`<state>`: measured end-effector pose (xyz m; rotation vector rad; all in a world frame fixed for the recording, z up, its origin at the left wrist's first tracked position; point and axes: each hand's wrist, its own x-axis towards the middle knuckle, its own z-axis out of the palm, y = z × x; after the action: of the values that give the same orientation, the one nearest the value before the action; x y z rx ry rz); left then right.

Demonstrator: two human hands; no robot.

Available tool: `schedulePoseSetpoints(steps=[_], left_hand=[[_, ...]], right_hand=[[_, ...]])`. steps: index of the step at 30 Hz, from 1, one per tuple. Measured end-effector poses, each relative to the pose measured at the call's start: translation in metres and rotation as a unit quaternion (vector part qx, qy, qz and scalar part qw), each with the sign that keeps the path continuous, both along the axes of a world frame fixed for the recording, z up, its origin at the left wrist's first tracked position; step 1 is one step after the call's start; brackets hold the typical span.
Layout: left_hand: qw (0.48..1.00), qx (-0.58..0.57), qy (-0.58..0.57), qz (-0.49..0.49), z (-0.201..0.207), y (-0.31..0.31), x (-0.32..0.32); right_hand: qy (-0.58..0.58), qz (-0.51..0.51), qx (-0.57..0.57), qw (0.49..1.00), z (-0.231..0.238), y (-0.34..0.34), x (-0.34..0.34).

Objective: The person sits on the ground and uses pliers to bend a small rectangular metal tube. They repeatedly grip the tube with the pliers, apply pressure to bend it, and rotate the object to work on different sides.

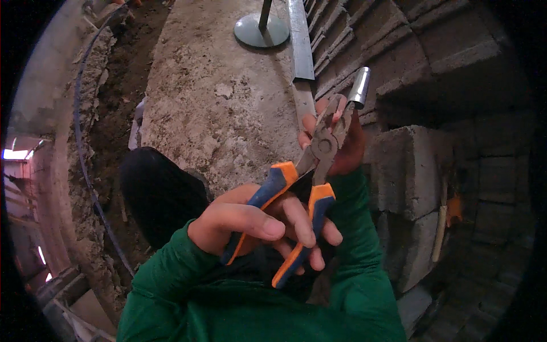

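Note:
My left hand (250,219) is wrapped round the blue and orange handles of a pair of pliers (324,146). The handles are spread, and the jaws part and point away from me. A short shiny metal tube (359,87) sits at the tip of the right-hand jaw; whether that jaw is inside it I cannot tell. Behind the jaws is my right hand (352,145), its fingers curled close to them. The pliers hide much of that hand, and what it grips cannot be made out.
A long grey metal bar (299,43) lies along the concrete slab (205,91), beside a round metal base with a post (261,31). Concrete blocks (399,171) are stacked on the right. On the left a blue hose (80,125) runs along the soil.

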<state>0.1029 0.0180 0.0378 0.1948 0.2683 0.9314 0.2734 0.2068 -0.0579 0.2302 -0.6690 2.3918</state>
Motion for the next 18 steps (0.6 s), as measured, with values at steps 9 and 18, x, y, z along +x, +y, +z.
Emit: schedulePoseSetpoints(steps=[9,18], left_hand=[[0.996,-0.001,0.093,0.018,0.016,-0.006,-0.008],[0.985,-0.005,0.172,0.003,0.025,-0.017,-0.009]], right_hand=[[-0.021,-0.026,0.079,0.996,0.016,-0.003,-0.003],[-0.064,-0.04,0.091,0.993,0.011,0.0,0.014]])
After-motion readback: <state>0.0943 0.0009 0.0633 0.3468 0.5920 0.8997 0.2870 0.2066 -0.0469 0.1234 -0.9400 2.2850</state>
